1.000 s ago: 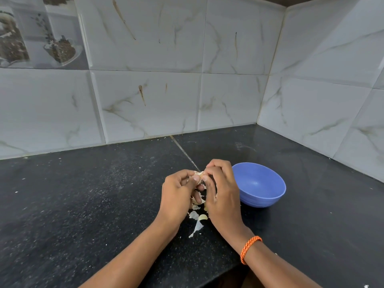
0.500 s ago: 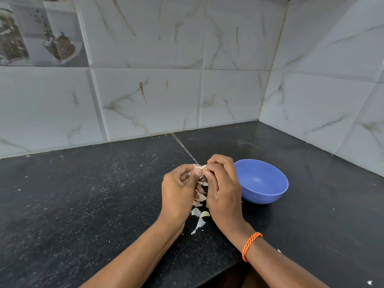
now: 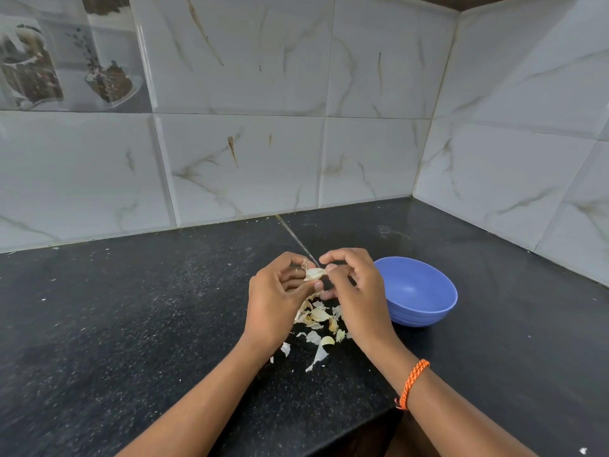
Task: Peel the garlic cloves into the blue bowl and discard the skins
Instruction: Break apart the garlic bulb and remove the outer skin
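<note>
Two bare arms, no sleeves, coming up from bottom of frame. Left hand (image 3: 275, 301) and right hand (image 3: 357, 291) bare: no gloves, no rings showing. Short fingernails. Orange braided thread band (image 3: 412, 384) round right wrist, lower right of frame, with small knot at its lower end. Left wrist bare.

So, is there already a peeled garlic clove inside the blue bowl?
No, the visible inside of the blue bowl is bare, and the garlic clove is held between both hands.
</note>
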Tool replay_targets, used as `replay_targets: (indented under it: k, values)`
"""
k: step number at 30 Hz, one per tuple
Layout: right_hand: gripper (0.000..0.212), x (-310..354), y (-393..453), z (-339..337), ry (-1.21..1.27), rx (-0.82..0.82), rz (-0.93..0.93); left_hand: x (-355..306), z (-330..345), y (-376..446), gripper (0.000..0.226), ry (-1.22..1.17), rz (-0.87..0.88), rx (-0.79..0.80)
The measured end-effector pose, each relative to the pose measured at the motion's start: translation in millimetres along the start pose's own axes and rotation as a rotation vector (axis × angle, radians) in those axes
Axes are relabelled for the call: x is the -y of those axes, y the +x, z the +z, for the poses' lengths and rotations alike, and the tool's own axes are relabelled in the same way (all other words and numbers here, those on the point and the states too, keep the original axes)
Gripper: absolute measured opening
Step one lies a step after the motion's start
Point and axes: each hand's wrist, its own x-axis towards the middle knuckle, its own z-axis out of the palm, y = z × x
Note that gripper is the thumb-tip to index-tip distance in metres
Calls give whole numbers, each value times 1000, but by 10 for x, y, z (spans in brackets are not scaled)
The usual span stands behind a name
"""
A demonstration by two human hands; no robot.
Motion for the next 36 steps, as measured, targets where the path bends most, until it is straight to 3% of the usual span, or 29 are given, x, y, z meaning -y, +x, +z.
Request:
replay_targets:
  k: [3,5,11,17,20,28,36]
  values:
    - [21,-45,18,7,-234,45,-28,-38,-5,-28,26,3,34,-6]
    - [31,-3,12,2,-245,91,25,-51,-31,-32,26,5,38,-12]
    - [27,120,-55,43,152,205,245,-44,-121,-6,23,10,1,-32]
    - [23,12,-93,64,-79,259,117,-9,-199,-31,8,398,75,-31]
    - [20,-44,-104,16,-177,299,40,32,-176,-52,16,494,59,63]
    - [18,-174,-205,-90,-126,301,-30,21,-154,-69,22,231,-53,267]
    - [20,-183,-177,-12,-105,254,-87,-54,-93,-93,30,-7,-144,204]
